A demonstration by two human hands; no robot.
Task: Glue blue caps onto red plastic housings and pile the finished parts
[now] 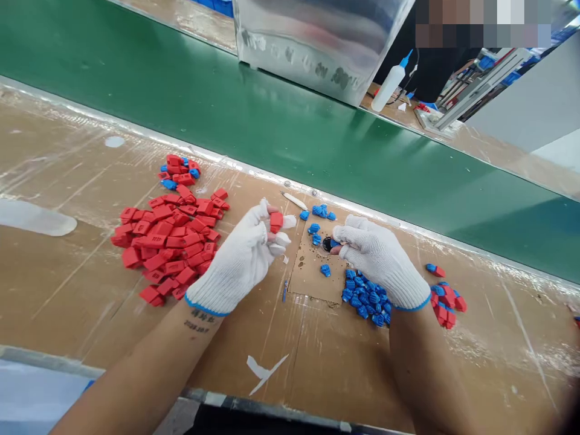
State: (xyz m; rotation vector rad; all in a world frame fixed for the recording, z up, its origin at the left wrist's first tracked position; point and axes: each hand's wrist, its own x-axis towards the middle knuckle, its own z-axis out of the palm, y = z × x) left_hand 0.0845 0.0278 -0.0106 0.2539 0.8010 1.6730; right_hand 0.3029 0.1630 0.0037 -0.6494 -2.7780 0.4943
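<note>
Both my hands wear white knit gloves. My left hand (pixel 242 257) is closed, pinching one red plastic piece (pixel 276 222) between its fingertips above the cardboard-covered bench. My right hand (pixel 378 257) has its fingers pressed together on a small blue piece (pixel 334 243) at a round black part (pixel 327 244) on a cardboard square (pixel 312 275). A big pile of red pieces (pixel 170 241) lies left of my left hand. A pile of blue pieces (pixel 365 296) lies under my right wrist.
Joined red-and-blue pieces lie at the right (pixel 446 300) and at the back left (pixel 179 170). A green conveyor belt (pixel 254 115) runs behind the bench. Beyond it stand a shiny metal box (pixel 317 42), a white squeeze bottle (pixel 389 84) and another person.
</note>
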